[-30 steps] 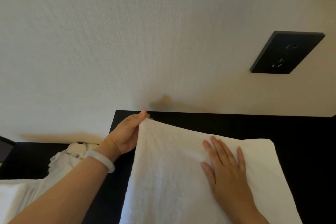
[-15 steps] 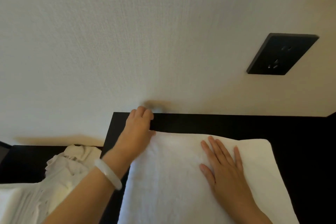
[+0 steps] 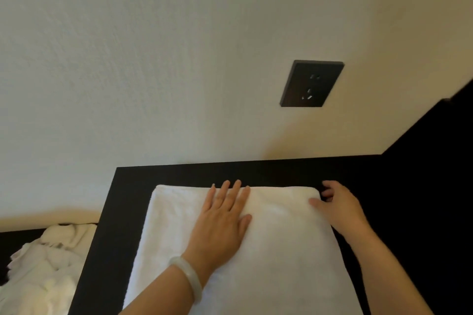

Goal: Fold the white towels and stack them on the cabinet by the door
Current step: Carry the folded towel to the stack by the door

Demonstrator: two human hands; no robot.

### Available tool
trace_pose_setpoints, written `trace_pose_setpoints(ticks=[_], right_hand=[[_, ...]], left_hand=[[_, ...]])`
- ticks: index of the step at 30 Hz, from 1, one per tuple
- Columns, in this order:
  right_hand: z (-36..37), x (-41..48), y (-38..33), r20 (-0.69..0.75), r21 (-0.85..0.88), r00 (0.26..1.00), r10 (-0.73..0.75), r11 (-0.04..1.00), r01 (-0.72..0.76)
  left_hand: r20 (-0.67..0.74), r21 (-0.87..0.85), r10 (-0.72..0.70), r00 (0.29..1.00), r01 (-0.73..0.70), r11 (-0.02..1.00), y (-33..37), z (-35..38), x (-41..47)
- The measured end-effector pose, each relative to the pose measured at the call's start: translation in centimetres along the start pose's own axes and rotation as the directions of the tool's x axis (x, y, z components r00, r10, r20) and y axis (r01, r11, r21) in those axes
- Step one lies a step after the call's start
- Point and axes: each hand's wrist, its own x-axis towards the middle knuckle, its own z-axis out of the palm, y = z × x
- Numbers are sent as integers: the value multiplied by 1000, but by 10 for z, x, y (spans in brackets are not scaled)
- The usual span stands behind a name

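Since a second ago the hands have swapped jobs: the left hand point(image 3: 222, 220), which was lifting the far left corner of the towel point(image 3: 281, 250), now lies flat on the middle of it, and the right hand point(image 3: 337, 204), which had been lying flat there, has gone to the far right corner. That lifted corner now lies flat, and the camera has swung to the right, so the socket point(image 3: 311, 83) sits nearer the centre. Seen from the head camera, looking down and forward, a white folded towel lies on the black top of a cabinet point(image 3: 128, 199) that stands against a pale textured wall point(image 3: 153, 59). The towel's far edge runs near the wall, with a strip of black top showing between them. The left hand's palm is down, its fingers straight and slightly spread, the tips reaching the far edge. A pale bracelet point(image 3: 188, 277) circles the left wrist. The right hand's thumb rests on top of the towel, while its fingers curl over the corner onto the far side, pinching it. A dark square socket is set in the wall above the cabinet. At the lower left, on a lower dark surface, sits a crumpled heap of white cloth point(image 3: 46, 263). A dark panel point(image 3: 435, 161) rises at the right edge.
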Motion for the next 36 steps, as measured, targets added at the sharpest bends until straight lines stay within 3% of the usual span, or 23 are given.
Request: trace_pose_setpoints(ticks=[2,5,7,9,12,14,17,21,24,27,34,36], right_hand=[[-5,0,0,81,87,996,29,996,-36],[-6,-11,2,64,71,984,-164,985,159],[-3,-20,8,176,63,956,-235,972,227],[3,-26,15,267,94,937,-223,974,205],[10,-22,14,67,233,996,-54,972,37],[12,-16,7,-85,198,996,4,980,13],[19,-6,-2,-8,77,998,68,995,-68],[20,3,-9,105,154,985,134,977,-149],[10,9,-3,74,320,993,95,941,-114],[6,17,4,8,321,997,80,944,-78],[-2,31,7,101,397,995,-13,918,-29],[-2,35,8,93,414,995,-20,910,-20]], left_hand=[[7,-22,-2,1000,3,1000,1,-1,-2],[-38,-96,-28,999,24,995,3,-8,-6],[-67,-130,-34,997,25,991,4,-10,-8],[-70,-130,-31,997,22,991,4,-10,-9],[-58,-126,-45,997,37,991,4,-9,-8],[-43,-123,-53,998,47,991,4,-9,-9],[-33,-103,-41,999,37,994,3,-8,-9],[-13,-78,-30,999,29,996,1,-7,-5],[-15,-57,-31,999,30,998,-5,-14,3],[30,-58,-51,998,53,997,-11,-34,23],[193,-297,-59,979,115,948,-25,-58,61],[239,-277,-68,969,136,951,-30,-62,64]])
